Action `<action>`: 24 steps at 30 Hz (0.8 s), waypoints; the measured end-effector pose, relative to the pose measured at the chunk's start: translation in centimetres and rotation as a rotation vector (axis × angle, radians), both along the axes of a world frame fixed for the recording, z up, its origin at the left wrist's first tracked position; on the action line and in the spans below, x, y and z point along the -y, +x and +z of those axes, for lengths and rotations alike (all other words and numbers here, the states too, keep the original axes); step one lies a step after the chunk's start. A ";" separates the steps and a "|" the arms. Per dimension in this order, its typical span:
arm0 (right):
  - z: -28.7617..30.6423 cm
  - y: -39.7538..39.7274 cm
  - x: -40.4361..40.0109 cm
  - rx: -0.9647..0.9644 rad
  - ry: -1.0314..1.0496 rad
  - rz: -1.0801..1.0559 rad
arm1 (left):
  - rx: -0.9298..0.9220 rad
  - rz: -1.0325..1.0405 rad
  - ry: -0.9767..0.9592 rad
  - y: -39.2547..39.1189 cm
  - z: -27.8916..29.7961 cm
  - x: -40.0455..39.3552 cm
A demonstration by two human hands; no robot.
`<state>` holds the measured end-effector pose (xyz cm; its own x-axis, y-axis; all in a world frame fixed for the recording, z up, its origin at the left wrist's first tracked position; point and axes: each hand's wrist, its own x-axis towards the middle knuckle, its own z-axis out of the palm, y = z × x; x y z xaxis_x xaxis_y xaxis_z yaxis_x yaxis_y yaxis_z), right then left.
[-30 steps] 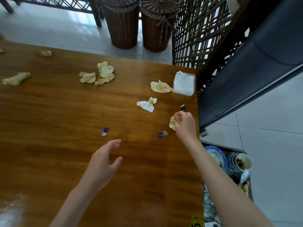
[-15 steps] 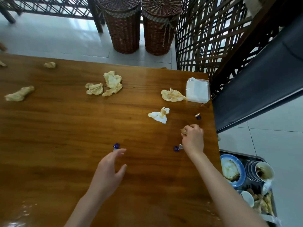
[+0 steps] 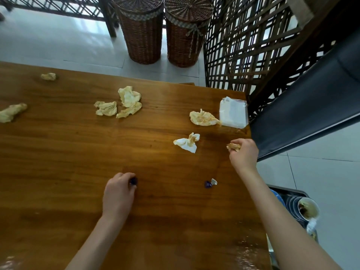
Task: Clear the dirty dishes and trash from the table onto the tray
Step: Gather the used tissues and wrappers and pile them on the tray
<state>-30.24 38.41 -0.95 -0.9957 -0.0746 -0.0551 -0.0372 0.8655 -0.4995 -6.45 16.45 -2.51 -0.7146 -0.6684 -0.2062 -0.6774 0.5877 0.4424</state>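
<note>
Head view: dishes are already sitting stacked on the tray (image 3: 303, 193) beside the table (image 3: 58, 162). Right hand (image 3: 243, 154) is pinching a crumpled napkin (image 3: 233, 146); left hand (image 3: 118, 193) is curling onto a blue wrapper (image 3: 133, 180). Several napkins, another wrapper (image 3: 210, 183) and a plastic packet (image 3: 233, 112) are lying uncollected, so roughly half seems left.

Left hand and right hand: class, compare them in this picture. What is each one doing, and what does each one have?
The left hand is low on the table, fingers curled onto a small blue wrapper; the right hand is near the table's right edge, gripping a crumpled stained napkin. The wrapper is dark and mostly hidden; the napkin is pale yellow-brown and pokes out of the fingers. Both hands are gathering trash.
</note>
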 end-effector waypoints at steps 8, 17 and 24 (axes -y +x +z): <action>-1.2 -1.8 0.6 0.056 -0.013 -0.008 | 0.009 -0.034 0.099 -0.6 -0.1 -0.2; -2.6 -2.0 0.2 0.053 0.156 0.108 | -0.056 -0.326 0.342 -5.4 0.5 -5.2; -2.1 -2.8 -1.0 0.109 0.009 0.067 | 0.034 -0.455 0.492 -10.6 0.6 -8.7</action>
<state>-33.04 39.39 -3.04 -0.9764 -0.1401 -0.1641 -0.0411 0.8675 -0.4957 -17.04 25.14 -1.92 -0.8907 -0.1242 -0.4373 -0.4281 0.5530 0.7148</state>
